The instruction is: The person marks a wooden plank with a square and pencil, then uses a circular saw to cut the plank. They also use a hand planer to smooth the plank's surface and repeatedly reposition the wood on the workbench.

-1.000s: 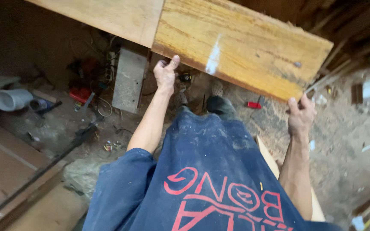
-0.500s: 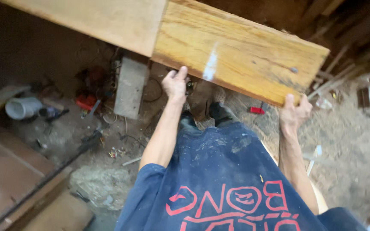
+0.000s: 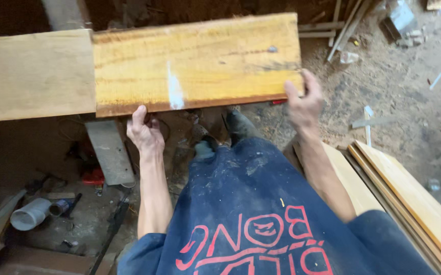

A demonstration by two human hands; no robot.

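Hands are gripping a yellow-orange plank [image 3: 200, 61] by its near long edge, seen from above. The left hand [image 3: 144, 133] is reaching up under that edge near the plank's left end, with the fingers curled around the underside and the thumb lying up against the edge, so it is clamped on the wood. The right hand [image 3: 304, 102] is closing on the plank's near right corner, with the thumb pressing the edge and the fingers wrapping over the end, mostly out of sight behind the board. The plank is lying roughly level across the upper part of the view, with a white smear near its middle and a small dark knot toward its right end. Its left end is butting against a paler board [image 3: 32, 74], the two edges touching along a straight seam.

Below the hands, the person's dusty blue shirt [image 3: 261, 214] with red print is filling the lower middle of the view, and dark shoes [image 3: 241, 125] are showing just under the plank. A grey upright post [image 3: 109, 152] is standing beneath the seam, close beside the left hand. Further left on the dirt floor, a short white pipe piece [image 3: 29, 214] is lying among scattered tools and a red item [image 3: 93, 176]. On the right, a stack of light wooden boards [image 3: 409, 198] is resting on the ground, well apart from the plank, with loose sticks and scraps lying around on the dirt.
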